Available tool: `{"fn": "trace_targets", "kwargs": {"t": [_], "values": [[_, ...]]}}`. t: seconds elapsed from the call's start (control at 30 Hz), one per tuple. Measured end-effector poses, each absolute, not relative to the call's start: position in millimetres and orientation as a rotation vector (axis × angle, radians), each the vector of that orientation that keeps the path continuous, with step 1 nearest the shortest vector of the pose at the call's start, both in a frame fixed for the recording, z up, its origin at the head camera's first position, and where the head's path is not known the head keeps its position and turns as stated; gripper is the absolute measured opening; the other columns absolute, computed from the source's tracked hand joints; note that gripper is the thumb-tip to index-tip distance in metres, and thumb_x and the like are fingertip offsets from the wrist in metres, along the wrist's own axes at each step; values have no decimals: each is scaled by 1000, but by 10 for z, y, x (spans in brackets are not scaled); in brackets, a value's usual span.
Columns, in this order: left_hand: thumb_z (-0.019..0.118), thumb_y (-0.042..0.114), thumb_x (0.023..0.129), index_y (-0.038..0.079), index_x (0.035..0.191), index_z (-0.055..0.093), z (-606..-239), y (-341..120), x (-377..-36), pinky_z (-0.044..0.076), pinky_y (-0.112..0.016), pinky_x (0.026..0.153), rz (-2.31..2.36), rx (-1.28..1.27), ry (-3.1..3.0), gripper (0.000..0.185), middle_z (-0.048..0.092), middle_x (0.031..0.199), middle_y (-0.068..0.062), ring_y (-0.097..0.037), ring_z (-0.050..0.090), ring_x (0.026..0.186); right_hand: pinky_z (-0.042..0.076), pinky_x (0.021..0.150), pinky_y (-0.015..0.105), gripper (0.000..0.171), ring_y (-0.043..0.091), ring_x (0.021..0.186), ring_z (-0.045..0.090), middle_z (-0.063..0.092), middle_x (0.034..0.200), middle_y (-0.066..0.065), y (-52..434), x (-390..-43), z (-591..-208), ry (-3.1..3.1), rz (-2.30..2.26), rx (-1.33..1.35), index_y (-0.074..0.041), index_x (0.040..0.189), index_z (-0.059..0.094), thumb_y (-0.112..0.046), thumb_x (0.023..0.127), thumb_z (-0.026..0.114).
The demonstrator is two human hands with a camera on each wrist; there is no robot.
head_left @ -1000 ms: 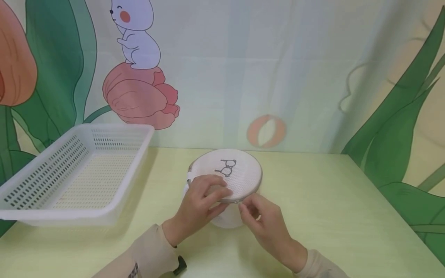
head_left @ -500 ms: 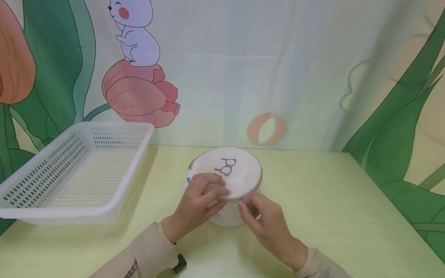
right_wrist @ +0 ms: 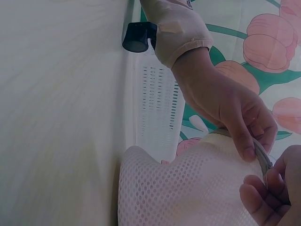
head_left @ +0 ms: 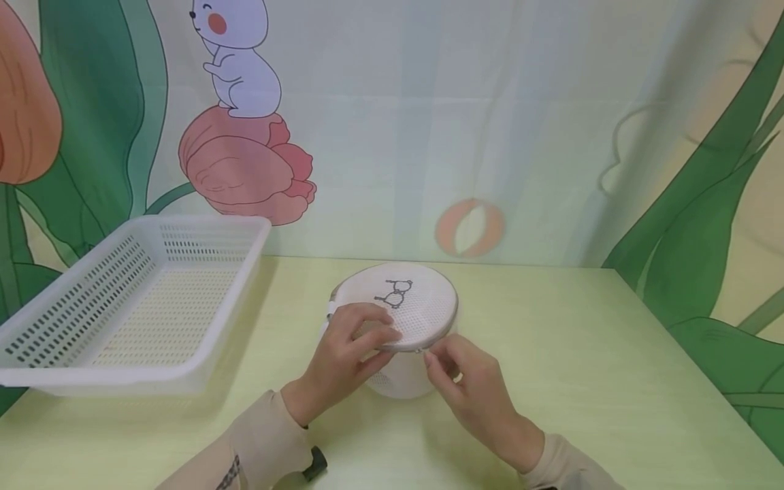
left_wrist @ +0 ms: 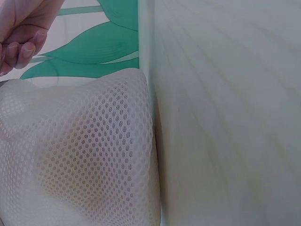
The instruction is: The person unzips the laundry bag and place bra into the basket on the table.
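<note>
A white mesh laundry bag (head_left: 425, 299), drum-shaped, stands on the table with a dark line drawing on its round top and a grey zipper (right_wrist: 263, 157) round the rim. My left hand (head_left: 358, 340) pinches the near rim, fingers on top and thumb below. Just right of it, my right hand (head_left: 468, 381) pinches at the small zipper pull (head_left: 419, 350) with thumb and index finger, its other fingers curled. In the left wrist view the bag's honeycomb mesh side (left_wrist: 94, 141) fills the lower left; what lies inside is hidden.
A white perforated plastic basket (head_left: 196, 374) stands at the left of the pale yellow-green table (head_left: 582, 367). Behind the table hangs a printed curtain (head_left: 380, 136) with flowers and a white animal. A black wrist camera (right_wrist: 136, 37) sits on the left sleeve.
The bag's top has shifted slightly left, and the left hand with it. My right hand keeps its pinch at the rim, a touch further right.
</note>
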State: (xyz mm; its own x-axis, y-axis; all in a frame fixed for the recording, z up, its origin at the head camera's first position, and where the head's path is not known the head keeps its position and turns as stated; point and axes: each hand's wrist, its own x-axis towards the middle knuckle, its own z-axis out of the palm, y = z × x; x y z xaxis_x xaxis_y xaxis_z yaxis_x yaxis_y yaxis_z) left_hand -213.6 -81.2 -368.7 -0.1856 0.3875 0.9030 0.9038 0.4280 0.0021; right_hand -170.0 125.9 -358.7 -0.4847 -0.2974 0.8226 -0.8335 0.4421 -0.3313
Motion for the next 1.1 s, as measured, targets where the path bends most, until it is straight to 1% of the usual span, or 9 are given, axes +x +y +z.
{"fn": "trace_targets", "kwargs": {"t": [0.3,0.43,0.63,0.8,0.87,1.0,1.1], "values": [[68,18,89,11,93,63,-3699,-818,-2136,47,-43,86,-710,-1111,-1760,9,59,103,-8,-28,56,99,45,55,11,16,2,61,53,56,71,-6,1256,-1697,-3584,-2010,977,942,-9,81,58,6,79,63],[64,20,92,11,93,63,-3697,-820,-2138,48,-43,86,-708,-1112,-1763,10,60,102,-8,-28,56,98,46,55,12,16,1,61,52,56,70,-6,1264,-1698,-3581,-2016,961,928,-9,81,57,5,78,63],[63,21,93,11,93,63,-3694,-825,-2138,48,-43,85,-708,-1108,-1781,10,60,102,-8,-27,56,98,46,53,15,15,2,60,52,56,70,-6,1282,-1708,-3571,-2008,938,911,-9,80,57,5,77,63],[66,19,92,11,93,63,-3693,-826,-2141,48,-44,85,-711,-1108,-1783,9,60,102,-8,-27,56,98,46,54,13,15,2,60,52,56,70,-6,1290,-1717,-3565,-2007,925,911,-9,79,57,5,77,63],[68,16,89,11,92,63,-3693,-828,-2146,48,-43,85,-714,-1108,-1780,8,60,101,-8,-27,56,98,46,54,13,15,2,60,52,56,70,-6,1294,-1719,-3564,-2011,922,903,-8,79,57,5,77,63],[73,12,82,11,92,63,-3692,-834,-2158,48,-43,84,-712,-1110,-1777,14,60,101,-8,-27,56,97,46,54,12,14,1,60,52,57,70,-5,1301,-1724,-3564,-2015,918,892,-8,78,58,5,77,63],[74,10,79,11,92,63,-3691,-844,-2166,47,-43,84,-705,-1109,-1779,16,60,101,-8,-27,57,97,45,54,12,14,1,60,52,57,70,-5,1309,-1733,-3568,-2013,913,886,-8,78,58,5,77,63]]}}
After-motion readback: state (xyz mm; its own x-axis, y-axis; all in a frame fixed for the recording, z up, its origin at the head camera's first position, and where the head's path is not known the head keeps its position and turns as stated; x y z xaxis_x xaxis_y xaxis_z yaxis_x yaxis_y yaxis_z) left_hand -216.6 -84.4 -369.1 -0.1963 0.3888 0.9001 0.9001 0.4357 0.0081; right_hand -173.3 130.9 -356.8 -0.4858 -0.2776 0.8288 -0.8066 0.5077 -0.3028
